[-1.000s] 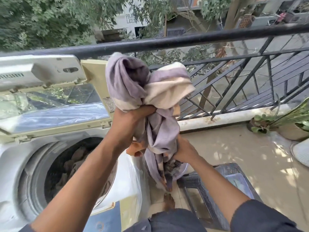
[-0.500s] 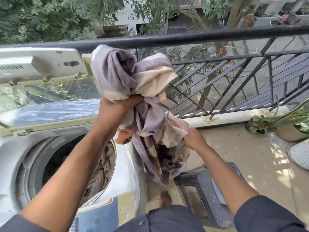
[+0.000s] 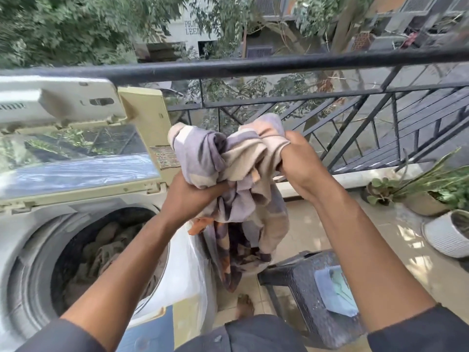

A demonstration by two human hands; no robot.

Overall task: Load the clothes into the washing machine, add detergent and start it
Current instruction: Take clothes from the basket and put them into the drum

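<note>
A bunched purple, cream and orange striped cloth (image 3: 228,158) hangs in the air to the right of the top-loading washing machine (image 3: 22,224). My left hand (image 3: 187,196) grips its lower left part and my right hand (image 3: 299,161) grips its upper right part. The cloth's tail dangles down into a container below that it mostly hides. The machine's lid (image 3: 76,153) stands open, and brownish clothes (image 3: 106,250) lie inside the drum.
A black metal railing (image 3: 253,67) runs across just behind the cloth. A dark plastic stool (image 3: 299,288) with a blue cloth (image 3: 335,290) on it stands at lower right. Potted plants (image 3: 431,196) line the right edge of the balcony floor.
My right hand has risen from the cloth's low end to its top right. The bundle has shifted right, away from the lid, and more of the cloth is lifted.
</note>
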